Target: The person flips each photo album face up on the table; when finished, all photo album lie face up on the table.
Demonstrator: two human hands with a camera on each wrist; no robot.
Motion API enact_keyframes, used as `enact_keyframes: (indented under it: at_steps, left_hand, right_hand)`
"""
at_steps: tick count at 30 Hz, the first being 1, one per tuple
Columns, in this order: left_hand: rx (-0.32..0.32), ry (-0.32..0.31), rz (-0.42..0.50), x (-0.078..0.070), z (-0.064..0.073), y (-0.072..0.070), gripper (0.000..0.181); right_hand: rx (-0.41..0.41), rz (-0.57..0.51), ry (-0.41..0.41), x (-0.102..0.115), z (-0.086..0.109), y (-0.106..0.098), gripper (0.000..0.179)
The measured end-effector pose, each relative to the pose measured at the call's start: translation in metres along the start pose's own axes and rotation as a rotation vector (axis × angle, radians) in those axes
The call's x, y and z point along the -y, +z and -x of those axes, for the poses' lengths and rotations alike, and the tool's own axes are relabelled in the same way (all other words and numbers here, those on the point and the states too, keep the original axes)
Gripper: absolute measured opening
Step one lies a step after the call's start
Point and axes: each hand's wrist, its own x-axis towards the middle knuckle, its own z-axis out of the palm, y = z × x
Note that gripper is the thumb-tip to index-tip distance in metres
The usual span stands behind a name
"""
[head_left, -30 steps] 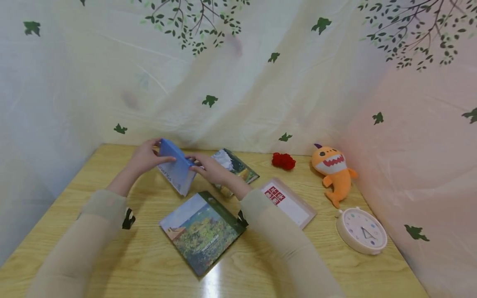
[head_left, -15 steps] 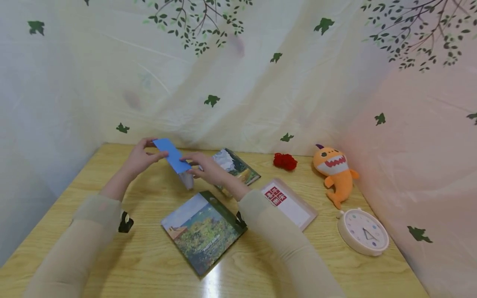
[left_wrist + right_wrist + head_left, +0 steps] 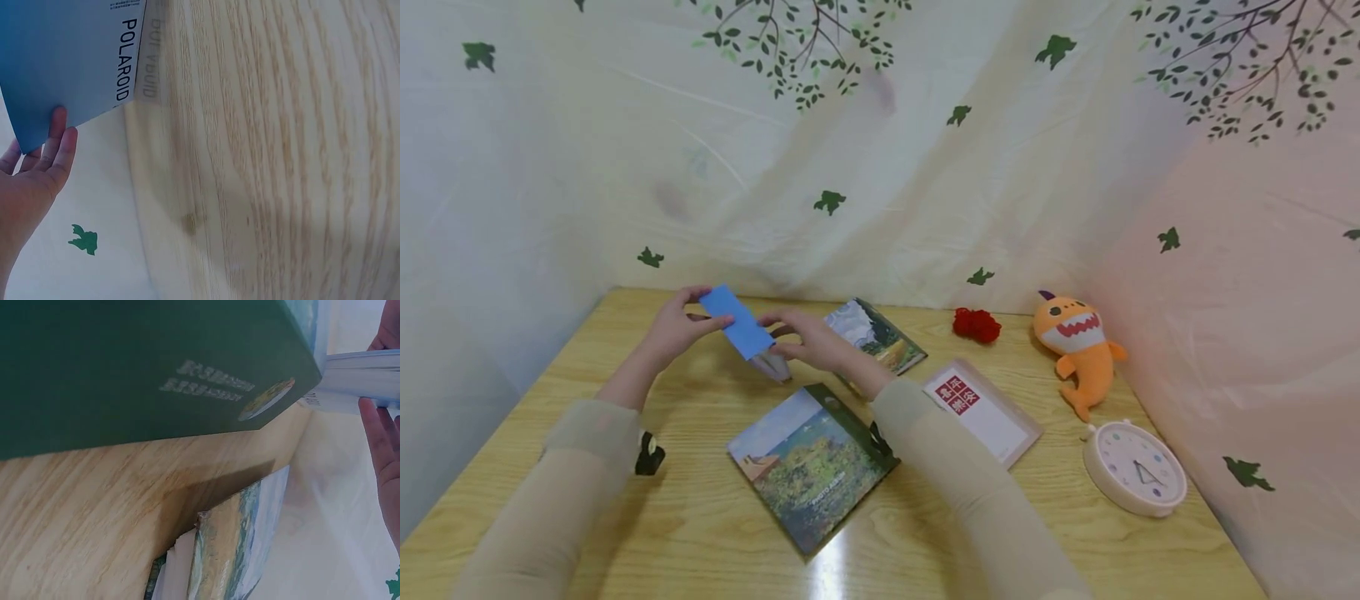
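Note:
In the head view, a blue book [image 3: 737, 323] marked POLAROID is held tilted above the table's back left. My left hand [image 3: 677, 321] grips its far left end, thumb on the blue face; in the left wrist view the fingers of the left hand [image 3: 44, 159] curl round a corner of the blue cover [image 3: 75, 69]. At the right edge, my right hand [image 3: 808, 337] pinches the book between thumb and fingers. White page edges [image 3: 362, 378] show between both hands in the right wrist view.
A landscape-covered photo album [image 3: 816, 471] lies in front of the hands, with another painted book [image 3: 880, 333] behind the right forearm. To the right are a white card with red print [image 3: 981, 417], red yarn [image 3: 977, 325], an orange shark plush [image 3: 1078, 350] and a round clock [image 3: 1135, 468].
The blue book has turned from showing its printed face to showing a plain blue face, and has shifted slightly left. Both hands keep hold of it.

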Motion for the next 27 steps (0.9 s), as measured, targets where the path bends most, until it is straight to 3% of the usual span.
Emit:
enact_keyframes:
  at_steps: [3, 9, 21, 27]
  left_hand:
    - [0.001, 0.000, -0.007, 0.003, 0.000, -0.002, 0.088]
    - [0.026, 0.043, -0.118, 0.011, 0.000, -0.008, 0.078]
    - [0.079, 0.029, -0.200, 0.026, 0.003, -0.015, 0.074]
    - [0.082, 0.024, -0.248, 0.031, 0.004, -0.018, 0.074]
  right_hand:
    - [0.008, 0.011, -0.041, -0.003, -0.003, 0.002, 0.046]
    - [0.031, 0.011, -0.091, -0.007, -0.005, 0.006, 0.046]
    - [0.164, 0.135, 0.086, -0.024, -0.003, 0.015, 0.042]
    - [0.185, 0.181, 0.104, -0.025, 0.001, 0.015, 0.039]
